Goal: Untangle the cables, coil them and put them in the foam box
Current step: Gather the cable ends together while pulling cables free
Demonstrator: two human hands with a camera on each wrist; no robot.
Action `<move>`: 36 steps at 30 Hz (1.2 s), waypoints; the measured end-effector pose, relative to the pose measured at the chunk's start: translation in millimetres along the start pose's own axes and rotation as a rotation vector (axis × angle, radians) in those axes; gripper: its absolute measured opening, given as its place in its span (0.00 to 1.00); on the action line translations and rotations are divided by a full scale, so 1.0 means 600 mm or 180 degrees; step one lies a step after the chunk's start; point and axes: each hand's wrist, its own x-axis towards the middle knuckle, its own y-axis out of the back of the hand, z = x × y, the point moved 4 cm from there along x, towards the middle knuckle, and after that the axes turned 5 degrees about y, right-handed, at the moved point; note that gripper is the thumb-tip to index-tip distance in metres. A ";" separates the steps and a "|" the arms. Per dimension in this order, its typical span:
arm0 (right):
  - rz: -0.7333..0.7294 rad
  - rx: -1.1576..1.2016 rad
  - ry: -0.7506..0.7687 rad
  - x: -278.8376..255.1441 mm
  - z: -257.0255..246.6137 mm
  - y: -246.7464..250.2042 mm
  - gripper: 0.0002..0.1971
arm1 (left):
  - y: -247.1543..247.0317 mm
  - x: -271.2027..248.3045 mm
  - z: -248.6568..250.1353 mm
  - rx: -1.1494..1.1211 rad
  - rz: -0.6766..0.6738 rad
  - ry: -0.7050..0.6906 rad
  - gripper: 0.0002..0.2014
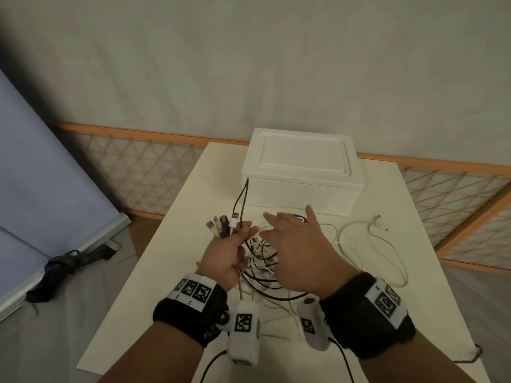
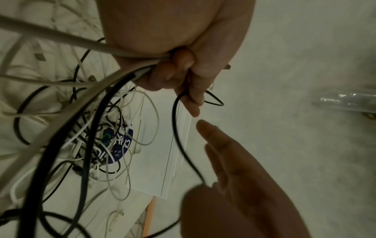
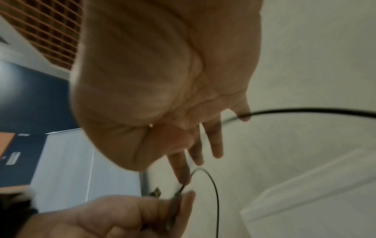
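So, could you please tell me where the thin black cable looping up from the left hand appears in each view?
Head: the black cable arcs from the left hand up to the foam box.
Left wrist: centre, curving down from the fingers.
Right wrist: lower centre, a thin arc.
Shared landmark: the open right hand.

Left hand (image 2: 175, 53) grips bundled cables (image 2: 85, 90) — right hand (image 2: 244, 185) open alongside.

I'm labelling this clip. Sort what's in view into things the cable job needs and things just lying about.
Job:
- cable tangle
- bunch of plug ends, gripped by the left hand
- loose white cable
- foam box, lid on
- right hand, open

Lying about:
- blue round sticker
- grey board
- dark strap
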 end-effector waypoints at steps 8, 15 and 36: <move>0.0690 0.1312 -0.0461 0.023 -0.011 -0.016 0.17 | -0.024 -0.013 -0.010 0.0079 -0.0283 -0.0123 0.06; 0.0707 0.1946 -0.0400 0.022 0.000 -0.053 0.11 | -0.026 -0.028 -0.009 -0.0032 -0.0463 -0.0123 0.06; 0.0986 0.0792 -0.1017 -0.068 0.151 -0.093 0.11 | 0.042 0.027 0.004 -0.0472 -0.0093 -0.0098 0.09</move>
